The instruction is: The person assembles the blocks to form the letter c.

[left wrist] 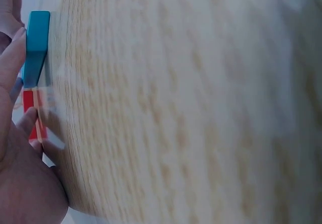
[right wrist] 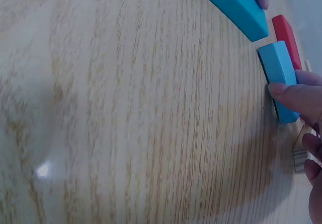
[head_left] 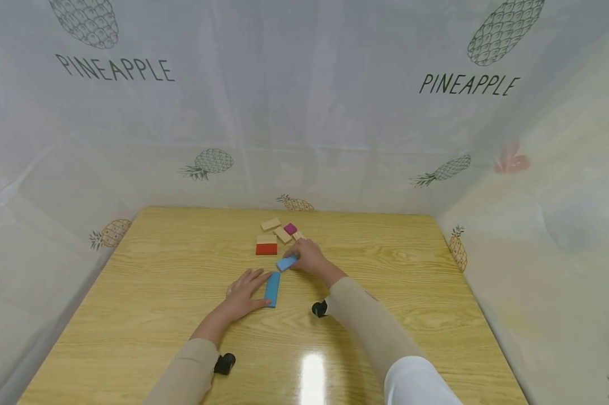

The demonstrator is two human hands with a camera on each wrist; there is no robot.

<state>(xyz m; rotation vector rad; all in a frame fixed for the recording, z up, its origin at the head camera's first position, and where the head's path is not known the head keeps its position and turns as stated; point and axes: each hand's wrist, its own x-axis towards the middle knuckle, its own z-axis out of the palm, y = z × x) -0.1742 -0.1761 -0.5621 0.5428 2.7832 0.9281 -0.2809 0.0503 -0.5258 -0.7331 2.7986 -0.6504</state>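
A long blue block (head_left: 272, 289) lies on the table beside my left hand (head_left: 242, 295). The left thumb and index finger are spread along its left side, near its two ends, and in the left wrist view its near end face (left wrist: 37, 30) shows uncovered. My right hand (head_left: 310, 260) pinches a second blue block (head_left: 286, 262), set at a slant just beyond the first one. In the right wrist view the right thumb (right wrist: 287, 94) presses on the side of that block (right wrist: 279, 65), close to the end of the long block (right wrist: 236, 7). A small gap separates the two blocks.
A red block (head_left: 266, 249) with a wooden block (head_left: 266, 239) against its far side sits just beyond. Other wooden blocks (head_left: 271, 225) and a magenta block (head_left: 290, 229) lie farther back, some partly behind the right hand. A pineapple-print curtain (head_left: 304, 112) surrounds the wooden table (head_left: 385, 270).
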